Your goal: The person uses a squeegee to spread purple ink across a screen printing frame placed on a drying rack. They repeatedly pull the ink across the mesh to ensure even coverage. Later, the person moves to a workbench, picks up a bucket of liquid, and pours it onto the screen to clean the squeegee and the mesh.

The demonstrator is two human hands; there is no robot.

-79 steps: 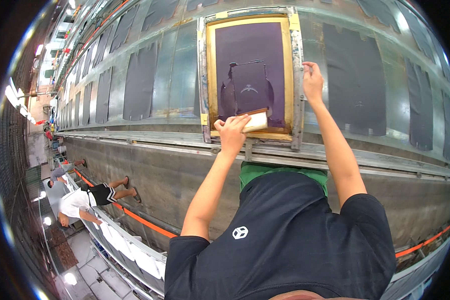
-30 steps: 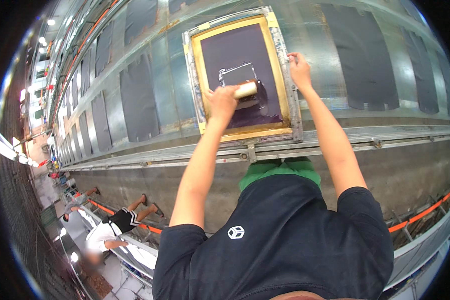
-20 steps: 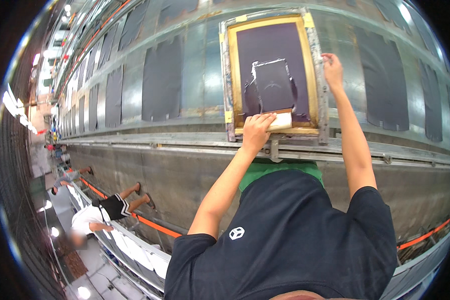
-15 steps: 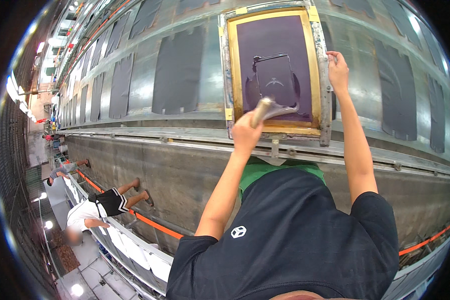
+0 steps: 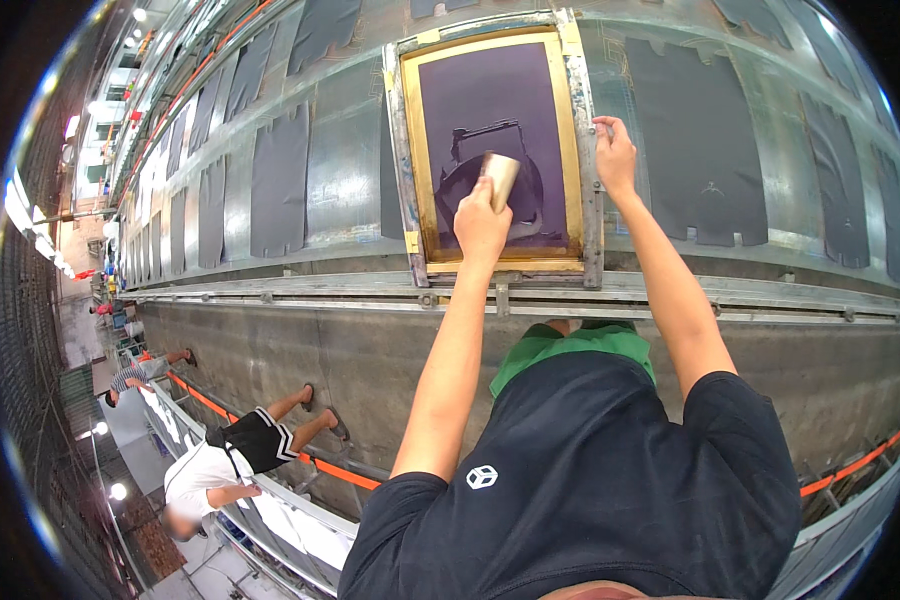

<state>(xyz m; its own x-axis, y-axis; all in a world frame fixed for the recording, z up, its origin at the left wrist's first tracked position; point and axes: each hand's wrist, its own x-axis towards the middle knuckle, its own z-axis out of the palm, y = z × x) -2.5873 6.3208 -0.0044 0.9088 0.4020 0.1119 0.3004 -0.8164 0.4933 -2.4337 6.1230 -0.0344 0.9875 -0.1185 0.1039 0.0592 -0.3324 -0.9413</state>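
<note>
My left hand is closed round the pale handle of a squeegee, held over the lower part of the printing screen. My hand and the handle hide most of its blade. Thick dark purple ink lies in a wet ridge on the mesh around it. A yellow-taped border edges the mesh, inside a worn metal frame. My right hand grips the right side of this frame near its upper half, fingertips pinched at its edge.
Dark fabric pieces lie in rows along the long metal table; the fabric piece at right bears a small pale motif. A metal rail runs along the near edge. Behind at left, a person stands beside an orange-edged table.
The screen has shifted left along the table, both hands moving with it. A fabric piece with a pale motif now shows to its right. The squeegee handle has tipped more upright.
</note>
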